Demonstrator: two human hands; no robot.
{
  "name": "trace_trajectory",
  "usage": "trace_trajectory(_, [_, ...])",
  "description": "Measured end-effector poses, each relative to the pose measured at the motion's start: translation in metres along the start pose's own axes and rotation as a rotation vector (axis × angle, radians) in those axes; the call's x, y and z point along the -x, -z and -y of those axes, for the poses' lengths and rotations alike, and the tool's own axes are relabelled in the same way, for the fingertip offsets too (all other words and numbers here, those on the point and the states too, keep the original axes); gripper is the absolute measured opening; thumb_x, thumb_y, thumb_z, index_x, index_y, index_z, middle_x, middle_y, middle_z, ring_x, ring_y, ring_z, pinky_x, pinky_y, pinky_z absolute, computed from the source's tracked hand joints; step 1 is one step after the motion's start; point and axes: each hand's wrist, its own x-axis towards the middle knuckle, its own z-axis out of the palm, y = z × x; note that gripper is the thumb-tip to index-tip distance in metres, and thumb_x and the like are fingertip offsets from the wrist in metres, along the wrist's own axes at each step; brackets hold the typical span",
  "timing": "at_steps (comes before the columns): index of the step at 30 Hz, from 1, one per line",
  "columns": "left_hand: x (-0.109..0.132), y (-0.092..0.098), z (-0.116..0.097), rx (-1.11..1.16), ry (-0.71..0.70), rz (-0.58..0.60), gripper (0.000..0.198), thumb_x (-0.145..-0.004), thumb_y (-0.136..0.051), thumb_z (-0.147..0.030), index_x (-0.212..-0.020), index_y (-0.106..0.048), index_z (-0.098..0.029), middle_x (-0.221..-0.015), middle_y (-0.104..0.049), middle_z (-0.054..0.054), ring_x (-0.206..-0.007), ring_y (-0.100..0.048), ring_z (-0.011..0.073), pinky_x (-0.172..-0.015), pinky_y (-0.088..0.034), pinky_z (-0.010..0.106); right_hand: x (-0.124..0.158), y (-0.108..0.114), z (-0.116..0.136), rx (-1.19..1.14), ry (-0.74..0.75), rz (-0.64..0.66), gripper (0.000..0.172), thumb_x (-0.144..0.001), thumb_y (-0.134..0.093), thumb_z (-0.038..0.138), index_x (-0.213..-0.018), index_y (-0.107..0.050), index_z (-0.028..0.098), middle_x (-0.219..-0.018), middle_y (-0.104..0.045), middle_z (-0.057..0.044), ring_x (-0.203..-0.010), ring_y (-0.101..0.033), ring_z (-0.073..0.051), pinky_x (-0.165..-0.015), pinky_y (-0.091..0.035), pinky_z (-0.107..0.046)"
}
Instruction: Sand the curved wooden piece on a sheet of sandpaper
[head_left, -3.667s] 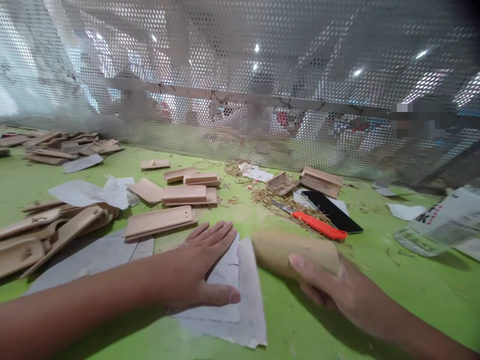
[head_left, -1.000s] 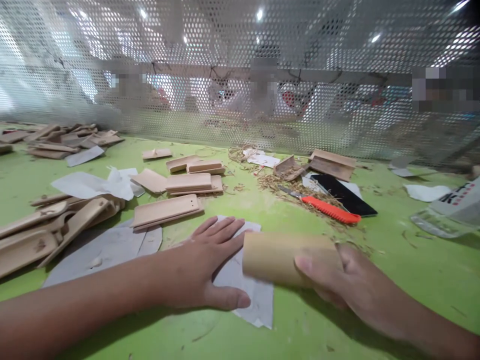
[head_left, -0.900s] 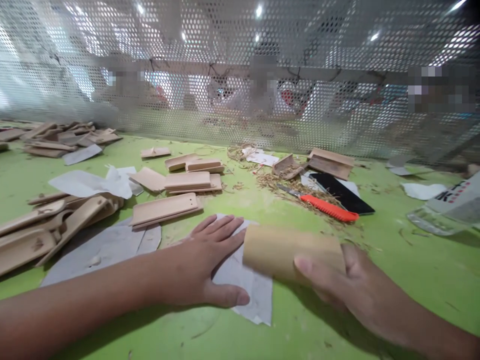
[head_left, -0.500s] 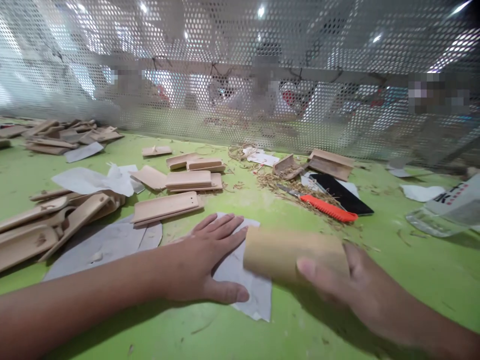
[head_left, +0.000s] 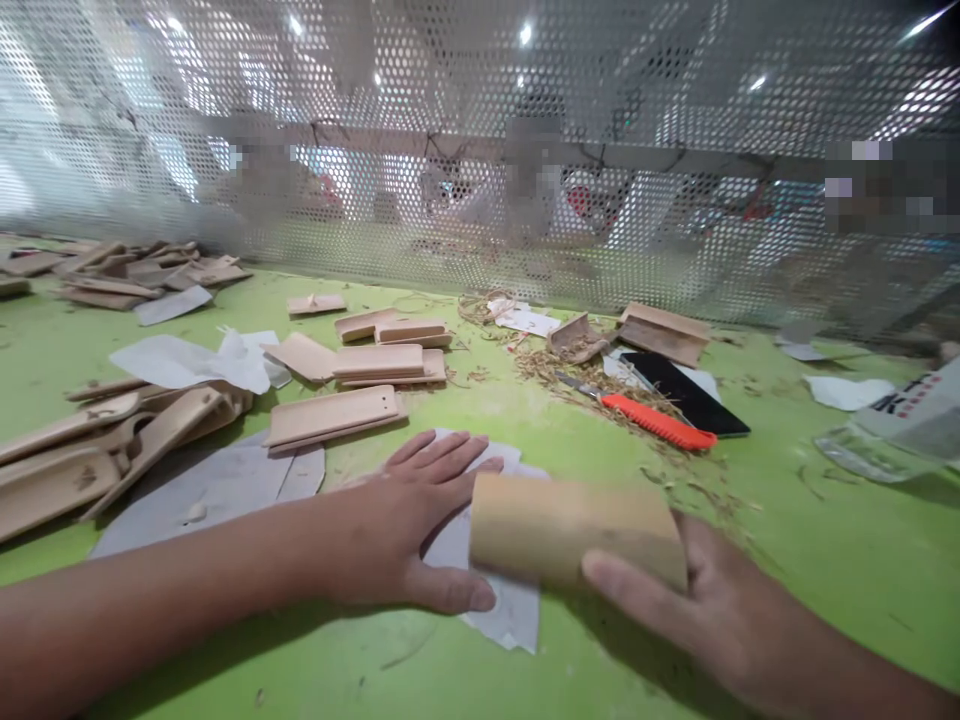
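My left hand [head_left: 427,530] lies flat with its fingers spread, pressing a grey-white sheet [head_left: 510,610], which looks like sandpaper, onto the green table [head_left: 300,660]. My right hand [head_left: 697,590] grips a curved, split bamboo piece [head_left: 570,525] by its right end, rounded side up. The piece's left end is over the sheet, close to my left fingertips. Its underside is hidden, so I cannot tell how it touches the sheet. Beyond it an orange-handled utility knife [head_left: 660,422] lies with its blade out, beside a black phone [head_left: 682,390].
Several bamboo pieces [head_left: 337,415] lie stacked past my left hand, with a larger heap [head_left: 112,450] at left. Shavings [head_left: 547,365] are scattered near the knife. A clear plastic cup [head_left: 885,430] lies at right. A perforated metal screen [head_left: 480,230] bounds the table's far side.
My right hand has moved the bamboo piece a little to the left and toward me, over the sheet. My left hand stays flat in place.
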Motion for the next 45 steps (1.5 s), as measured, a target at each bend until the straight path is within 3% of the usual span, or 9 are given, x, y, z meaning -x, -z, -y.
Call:
trace_trajectory(3, [0.0, 0.0, 0.0, 0.009, -0.003, -0.015, 0.103, -0.089, -0.066, -0.074, -0.167, -0.025, -0.02, -0.172, -0.009, 0.014, -0.158, -0.007, 0.0418, -0.127, -0.005, 0.061, 0.009, -0.005, -0.005, 0.02, 0.004, -0.026, 0.053, -0.071, -0.084, 0.055, -0.115, -0.075, 0.026, -0.105, -0.081, -0.011, -0.102, -0.075, -0.037, -0.085, -0.064, -0.041])
trace_trajectory(6, [0.001, 0.0, 0.001, 0.023, -0.014, 0.001, 0.107, -0.089, -0.067, -0.074, -0.168, -0.021, -0.017, -0.172, -0.011, 0.014, -0.158, -0.007, 0.0404, -0.127, -0.003, 0.059, 0.01, -0.006, -0.009, 0.016, 0.011, 0.041, 0.051, -0.077, -0.077, 0.058, -0.116, -0.075, 0.025, -0.1, -0.081, -0.011, -0.096, -0.076, -0.035, -0.078, -0.065, -0.04])
trace_trajectory(11, [0.002, 0.001, 0.001, 0.019, 0.003, 0.025, 0.107, -0.091, -0.061, -0.077, -0.168, -0.018, -0.016, -0.172, -0.006, 0.013, -0.159, -0.003, 0.0379, -0.128, -0.002, 0.058, -0.007, 0.004, -0.004, 0.081, 0.315, 0.247, 0.027, -0.08, -0.077, 0.046, -0.098, -0.074, 0.026, -0.085, -0.073, -0.006, -0.07, -0.068, -0.024, -0.061, -0.06, -0.031])
trace_trajectory(14, [0.001, 0.002, 0.0, 0.024, 0.024, 0.032, 0.11, -0.091, -0.064, -0.073, -0.168, -0.014, -0.014, -0.172, -0.005, 0.013, -0.158, -0.003, 0.0381, -0.128, -0.003, 0.058, -0.012, 0.01, 0.001, 0.09, 0.37, 0.308, 0.031, -0.09, -0.066, 0.053, -0.099, -0.073, 0.024, -0.087, -0.068, -0.006, -0.069, -0.064, -0.021, -0.058, -0.056, -0.029])
trace_trajectory(18, [-0.001, 0.0, 0.0, -0.002, 0.016, 0.023, 0.114, -0.084, -0.077, -0.06, -0.168, -0.015, -0.013, -0.172, -0.007, 0.014, -0.158, -0.006, 0.0381, -0.128, -0.004, 0.056, -0.004, 0.007, 0.008, 0.124, 0.387, 0.501, 0.04, -0.1, -0.052, 0.053, -0.108, -0.079, 0.024, -0.102, -0.069, -0.009, -0.084, -0.068, -0.023, -0.074, -0.059, -0.032])
trace_trajectory(23, [0.0, -0.003, 0.002, -0.011, 0.005, 0.01, 0.112, -0.086, -0.072, -0.064, -0.168, -0.015, -0.015, -0.172, -0.007, 0.014, -0.158, -0.006, 0.0368, -0.128, -0.006, 0.056, 0.008, -0.001, 0.013, 0.084, 0.33, 0.434, 0.055, -0.1, -0.053, 0.059, -0.143, -0.067, 0.028, -0.144, -0.066, -0.013, -0.131, -0.061, -0.036, -0.107, -0.052, -0.047])
trace_trajectory(28, [0.002, 0.0, 0.001, 0.037, -0.008, -0.006, 0.106, -0.088, -0.067, -0.072, -0.167, -0.023, -0.016, -0.172, -0.012, 0.014, -0.158, -0.007, 0.0382, -0.127, -0.004, 0.059, -0.008, -0.006, 0.014, -0.164, 0.187, 0.449, 0.047, -0.098, -0.061, 0.058, -0.139, -0.069, 0.036, -0.148, -0.064, -0.002, -0.136, -0.058, -0.032, -0.119, -0.039, -0.047])
trace_trajectory(34, [0.002, 0.0, 0.002, 0.066, -0.014, -0.023, 0.106, -0.088, -0.065, -0.078, -0.167, -0.025, -0.018, -0.172, -0.014, 0.015, -0.159, -0.009, 0.0378, -0.128, -0.005, 0.058, -0.041, -0.007, 0.004, -0.503, -0.007, 0.341, 0.028, -0.089, -0.073, 0.049, -0.108, -0.084, 0.031, -0.129, -0.076, -0.003, -0.109, -0.07, -0.025, -0.09, -0.054, -0.033])
trace_trajectory(45, [0.002, -0.002, 0.003, 0.102, -0.017, -0.049, 0.108, -0.087, -0.066, -0.077, -0.166, -0.026, -0.015, -0.171, -0.015, 0.016, -0.158, -0.013, 0.0394, -0.129, -0.004, 0.057, -0.042, 0.004, 0.012, -0.429, -0.093, 0.236, 0.029, -0.086, -0.074, 0.051, -0.101, -0.084, 0.028, -0.106, -0.079, -0.005, -0.083, -0.068, -0.021, -0.062, -0.051, -0.027])
